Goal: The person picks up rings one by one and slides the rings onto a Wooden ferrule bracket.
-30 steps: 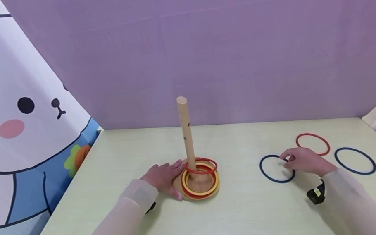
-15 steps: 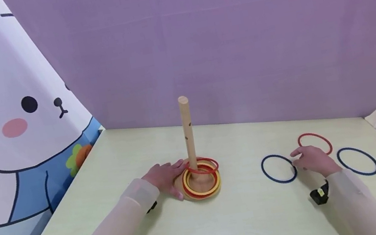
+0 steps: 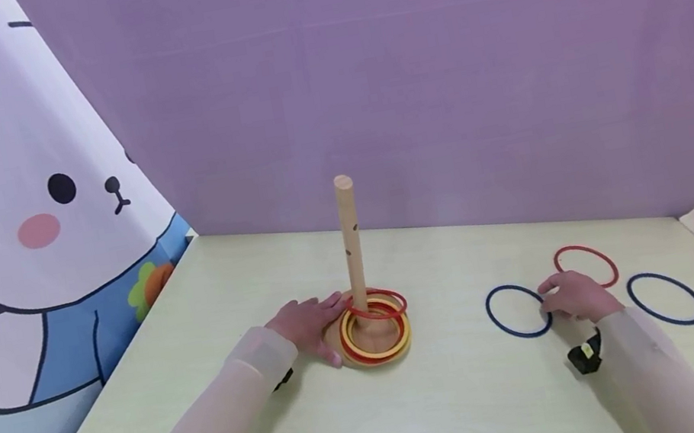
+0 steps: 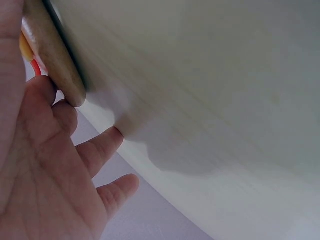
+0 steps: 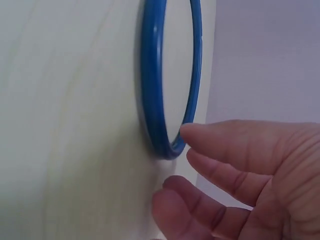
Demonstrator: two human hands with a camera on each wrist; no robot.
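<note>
No text readable (nor numbers)

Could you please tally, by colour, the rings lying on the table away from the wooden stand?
Blue: 2, the left blue ring and the right blue ring
Red: 1, the red ring
Total: 3

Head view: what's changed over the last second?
The right hand has shifted right: its fingertips, which reached over the nearest blue ring, are now at that ring's right edge. No visible lift; any grip is unclear. Unchanged: left hand on the wooden base, post upright, rings in place.
</note>
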